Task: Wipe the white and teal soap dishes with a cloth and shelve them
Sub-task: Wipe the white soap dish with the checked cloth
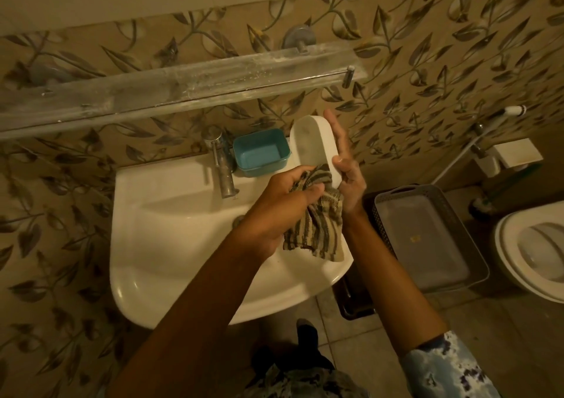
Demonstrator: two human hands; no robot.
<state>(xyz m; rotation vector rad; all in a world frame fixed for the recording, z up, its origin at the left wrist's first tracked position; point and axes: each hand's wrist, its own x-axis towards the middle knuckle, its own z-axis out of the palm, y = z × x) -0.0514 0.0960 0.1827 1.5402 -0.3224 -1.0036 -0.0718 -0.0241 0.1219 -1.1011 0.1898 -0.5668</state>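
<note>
My right hand (346, 165) holds the white oval soap dish (311, 144) upright over the back of the sink, fingers along its right side. My left hand (283, 202) grips a brown and beige striped cloth (317, 226), bunched against the dish's lower end, the rest hanging down. The teal rectangular soap dish (259, 151) stands empty on the sink's back ledge, just left of the white dish. A long glass shelf (189, 84) runs along the wall above.
A metal tap (221, 165) stands left of the teal dish on the white sink (171, 220). A grey perforated basket (427, 235) sits right of the sink, with a toilet (534, 254) beyond it. The wall has leaf-patterned tiles.
</note>
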